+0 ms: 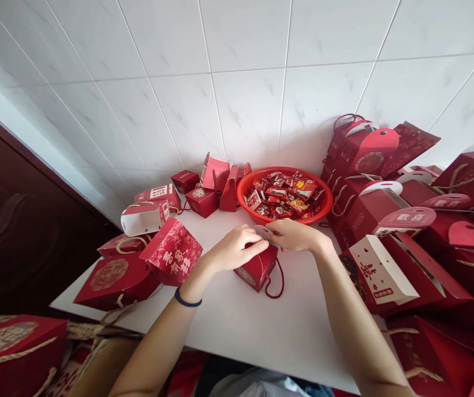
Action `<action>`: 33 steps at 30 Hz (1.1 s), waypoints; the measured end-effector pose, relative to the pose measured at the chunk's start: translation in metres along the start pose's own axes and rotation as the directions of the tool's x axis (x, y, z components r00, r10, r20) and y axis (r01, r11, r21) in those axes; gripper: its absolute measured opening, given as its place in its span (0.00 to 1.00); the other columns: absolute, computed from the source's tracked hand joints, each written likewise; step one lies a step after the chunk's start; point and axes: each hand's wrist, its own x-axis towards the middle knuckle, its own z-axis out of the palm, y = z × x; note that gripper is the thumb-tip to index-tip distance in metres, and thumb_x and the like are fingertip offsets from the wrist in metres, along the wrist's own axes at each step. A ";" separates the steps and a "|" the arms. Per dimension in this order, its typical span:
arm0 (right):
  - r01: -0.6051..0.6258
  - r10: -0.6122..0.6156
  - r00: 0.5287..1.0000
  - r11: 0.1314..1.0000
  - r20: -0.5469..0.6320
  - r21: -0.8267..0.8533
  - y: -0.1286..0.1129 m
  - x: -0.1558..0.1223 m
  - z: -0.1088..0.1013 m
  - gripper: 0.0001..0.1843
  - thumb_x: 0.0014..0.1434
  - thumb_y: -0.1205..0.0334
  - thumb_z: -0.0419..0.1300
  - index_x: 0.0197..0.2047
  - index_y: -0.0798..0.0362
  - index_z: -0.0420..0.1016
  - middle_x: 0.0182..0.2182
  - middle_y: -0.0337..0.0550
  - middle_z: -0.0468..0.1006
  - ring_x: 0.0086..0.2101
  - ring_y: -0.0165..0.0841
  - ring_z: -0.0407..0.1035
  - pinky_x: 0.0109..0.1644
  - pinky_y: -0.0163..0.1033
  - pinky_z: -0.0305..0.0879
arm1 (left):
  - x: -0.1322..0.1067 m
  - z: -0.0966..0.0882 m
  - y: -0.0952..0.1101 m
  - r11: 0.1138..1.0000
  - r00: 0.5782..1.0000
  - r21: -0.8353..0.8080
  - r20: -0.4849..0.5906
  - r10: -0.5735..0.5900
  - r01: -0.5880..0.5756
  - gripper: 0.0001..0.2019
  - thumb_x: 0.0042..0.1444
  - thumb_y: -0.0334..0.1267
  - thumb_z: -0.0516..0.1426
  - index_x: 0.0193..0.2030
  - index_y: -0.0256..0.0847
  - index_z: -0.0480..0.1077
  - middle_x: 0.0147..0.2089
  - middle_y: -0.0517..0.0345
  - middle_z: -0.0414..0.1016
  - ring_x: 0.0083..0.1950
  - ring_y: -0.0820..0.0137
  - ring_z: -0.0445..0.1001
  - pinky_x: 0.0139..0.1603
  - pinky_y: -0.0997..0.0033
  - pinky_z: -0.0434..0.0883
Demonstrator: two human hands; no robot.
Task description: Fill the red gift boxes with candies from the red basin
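Observation:
A small red gift box with a red cord handle stands on the white table in front of me. My left hand is curled over the box's top, fingers closed on its upper edge. My right hand meets it from the right, fingers pinched at the same top edge. Just behind my hands sits a red plastic basin full of wrapped candies.
Small red boxes lie at the back left near the tiled wall. Larger red gift bags crowd the left edge, and a big pile of red bags fills the right side. A dark wooden door is at far left.

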 end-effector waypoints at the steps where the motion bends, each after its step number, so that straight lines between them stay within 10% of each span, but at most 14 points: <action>1: 0.002 -0.002 1.000 1.000 0.002 0.025 0.002 0.000 0.000 0.12 0.68 0.66 0.51 0.31 0.52 0.66 0.25 0.37 0.72 0.27 0.30 0.68 0.31 0.34 0.54 | 0.001 -0.001 -0.001 0.999 1.000 0.050 0.020 -0.011 0.010 0.23 0.67 0.43 0.51 0.19 0.41 0.59 0.22 0.61 0.64 0.29 0.70 0.65 0.37 0.68 0.63; 6: -0.034 0.033 0.999 0.993 0.012 0.114 0.016 -0.001 -0.002 0.13 0.62 0.73 0.52 0.46 0.53 0.72 0.30 0.36 0.75 0.25 0.30 0.73 0.34 0.34 0.60 | -0.011 -0.026 -0.004 0.985 0.985 0.082 0.077 -0.156 0.149 0.18 0.59 0.38 0.54 0.17 0.41 0.59 0.19 0.62 0.60 0.27 0.71 0.60 0.30 0.69 0.55; 11: -0.053 0.055 0.998 0.996 -0.016 0.073 0.016 -0.001 -0.002 0.15 0.61 0.74 0.52 0.48 0.55 0.74 0.32 0.39 0.77 0.25 0.30 0.72 0.33 0.34 0.60 | -0.023 -0.046 -0.001 0.903 0.881 0.225 0.226 -0.415 0.367 0.20 0.59 0.42 0.55 0.16 0.40 0.63 0.17 0.65 0.53 0.21 0.76 0.51 0.25 0.69 0.47; 15: -0.058 0.058 0.998 0.998 -0.033 0.001 0.009 -0.001 -0.002 0.11 0.62 0.73 0.54 0.44 0.54 0.74 0.31 0.39 0.78 0.26 0.30 0.72 0.33 0.33 0.57 | -0.018 -0.033 0.008 0.935 0.925 0.241 0.218 -0.312 0.259 0.10 0.55 0.45 0.62 0.29 0.42 0.76 0.28 0.61 0.72 0.30 0.70 0.69 0.30 0.72 0.61; 20: -0.033 0.031 0.999 0.999 -0.039 -0.039 0.006 -0.002 -0.002 0.09 0.61 0.74 0.54 0.39 0.54 0.73 0.31 0.40 0.79 0.28 0.30 0.72 0.33 0.33 0.55 | -0.004 -0.012 0.021 0.975 0.962 0.201 0.236 -0.137 0.090 0.22 0.56 0.53 0.65 0.55 0.49 0.76 0.52 0.57 0.81 0.48 0.61 0.79 0.45 0.68 0.71; 23: -0.022 0.021 0.999 1.000 -0.031 -0.011 0.008 -0.002 -0.001 0.09 0.60 0.75 0.54 0.37 0.54 0.72 0.28 0.38 0.78 0.27 0.30 0.73 0.33 0.32 0.56 | 0.003 -0.007 0.023 0.964 0.966 0.259 0.229 -0.118 0.056 0.20 0.57 0.56 0.64 0.50 0.48 0.77 0.57 0.56 0.79 0.52 0.57 0.79 0.46 0.66 0.71; 29: -0.038 0.039 0.999 0.999 -0.036 0.016 0.011 -0.003 -0.004 0.09 0.63 0.75 0.53 0.33 0.54 0.69 0.25 0.37 0.75 0.24 0.29 0.72 0.32 0.32 0.56 | -0.009 -0.020 0.030 0.883 0.956 0.405 0.059 -0.286 0.239 0.17 0.55 0.55 0.63 0.34 0.43 0.71 0.34 0.60 0.76 0.35 0.63 0.75 0.35 0.67 0.65; 33: -0.108 0.104 0.991 0.993 -0.081 -0.051 0.008 -0.004 -0.004 0.10 0.65 0.74 0.51 0.36 0.54 0.71 0.32 0.43 0.79 0.29 0.32 0.74 0.33 0.34 0.55 | -0.029 -0.025 0.032 0.855 0.930 0.412 0.046 -0.365 0.315 0.16 0.53 0.53 0.64 0.38 0.44 0.73 0.42 0.56 0.73 0.42 0.61 0.75 0.41 0.67 0.67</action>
